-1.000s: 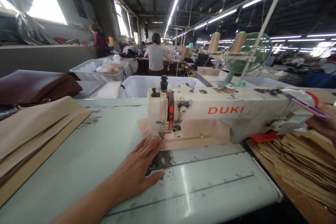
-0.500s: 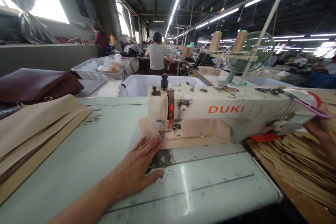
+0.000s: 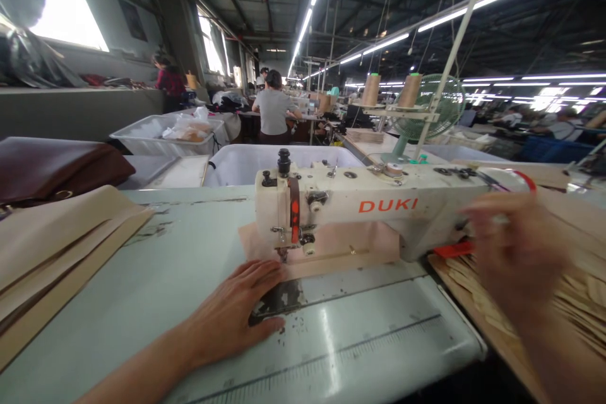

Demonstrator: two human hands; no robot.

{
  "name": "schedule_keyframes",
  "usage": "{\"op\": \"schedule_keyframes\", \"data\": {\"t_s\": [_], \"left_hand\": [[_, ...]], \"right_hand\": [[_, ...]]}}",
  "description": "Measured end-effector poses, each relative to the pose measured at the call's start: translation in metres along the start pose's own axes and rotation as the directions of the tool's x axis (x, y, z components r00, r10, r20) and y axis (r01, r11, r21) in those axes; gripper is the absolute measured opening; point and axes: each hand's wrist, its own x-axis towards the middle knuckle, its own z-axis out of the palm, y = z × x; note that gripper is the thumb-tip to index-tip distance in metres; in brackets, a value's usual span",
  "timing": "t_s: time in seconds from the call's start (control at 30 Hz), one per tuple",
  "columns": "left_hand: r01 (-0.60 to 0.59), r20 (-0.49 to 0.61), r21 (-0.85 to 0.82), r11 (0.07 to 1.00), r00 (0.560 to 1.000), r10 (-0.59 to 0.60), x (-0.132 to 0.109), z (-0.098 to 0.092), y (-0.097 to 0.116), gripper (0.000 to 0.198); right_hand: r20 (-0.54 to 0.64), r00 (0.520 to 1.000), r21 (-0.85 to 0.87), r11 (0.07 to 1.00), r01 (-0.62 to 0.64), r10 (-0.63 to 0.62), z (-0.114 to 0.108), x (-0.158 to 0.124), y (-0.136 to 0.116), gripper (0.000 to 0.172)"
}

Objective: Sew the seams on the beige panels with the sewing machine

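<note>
My left hand (image 3: 237,309) lies flat with fingers stretched out and thumb apart. Its fingertips rest on the near edge of a pale pink-beige panel (image 3: 326,266), close to the presser foot (image 3: 283,254). The panel lies under the arm of a white sewing machine (image 3: 341,202); a narrow slot with a small metal piece shows in it. My right hand (image 3: 516,252) is raised in front of the machine's right end, smeared by motion, so its fingers and anything in them cannot be made out. Just behind it, a thin purple-handled tool (image 3: 495,182) lies on the machine, partly hidden.
Beige panels (image 3: 61,246) are stacked at the left beside a brown leather bag (image 3: 57,164). More cut pieces (image 3: 577,309) lie at the right, near a red piece (image 3: 452,249). Behind stand a white bin (image 3: 231,158), thread cones (image 3: 372,89) and a green fan (image 3: 438,107). People work further back.
My right hand has come in from the right edge, to in front of the machine's right end. My left hand stays on the panel. The whole view has shifted slightly.
</note>
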Motion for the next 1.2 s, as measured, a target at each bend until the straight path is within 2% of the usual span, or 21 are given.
{"op": "schedule_keyframes", "data": {"t_s": [0.03, 0.07, 0.1, 0.17, 0.23, 0.33, 0.63, 0.9, 1.2], "left_hand": [[0.0, -0.01, 0.008, 1.0, 1.0, 0.0, 0.0, 0.001, 0.0, 0.064], [-0.001, -0.021, 0.014, 1.0, 1.0, 0.002, 0.0, 0.002, 0.001, 0.065], [-0.002, -0.032, 0.021, 1.0, 0.999, 0.002, -0.001, 0.003, 0.001, 0.066], [-0.005, -0.052, 0.035, 0.999, 0.999, 0.007, -0.002, 0.005, 0.001, 0.067], [-0.018, -0.058, 0.052, 0.998, 0.998, 0.021, -0.003, 0.008, 0.0, 0.068], [-0.039, -0.072, 0.076, 0.996, 0.996, 0.045, -0.004, 0.01, -0.002, 0.069], [-0.032, -0.12, 0.069, 0.997, 0.992, 0.04, -0.003, 0.013, -0.006, 0.076], [-0.029, -0.109, 0.061, 0.998, 0.993, 0.036, 0.001, 0.011, -0.005, 0.072], [-0.034, -0.079, 0.046, 0.998, 0.996, 0.038, 0.002, 0.01, -0.006, 0.073]], "right_hand": [[0.189, 0.973, 0.199, 0.976, 0.091, -0.129, 0.022, -0.015, -0.033, 0.02], [0.375, 0.891, 0.365, 0.924, 0.11, -0.254, 0.047, -0.03, -0.061, 0.014], [0.487, 0.803, 0.465, 0.88, 0.093, -0.343, 0.073, -0.043, -0.084, 0.016], [0.59, 0.702, 0.488, 0.869, 0.083, -0.398, 0.118, -0.064, -0.109, 0.024], [0.622, 0.662, 0.465, 0.877, 0.116, -0.417, 0.149, -0.075, -0.113, 0.027], [0.62, 0.654, 0.442, 0.881, 0.166, -0.434, 0.165, -0.078, -0.104, 0.025], [0.567, 0.69, 0.414, 0.88, 0.234, -0.45, 0.171, -0.083, -0.102, 0.029], [0.56, 0.696, 0.451, 0.87, 0.197, -0.448, 0.17, -0.08, -0.098, 0.044], [0.559, 0.707, 0.453, 0.874, 0.177, -0.433, 0.172, -0.084, -0.099, 0.036]]}}
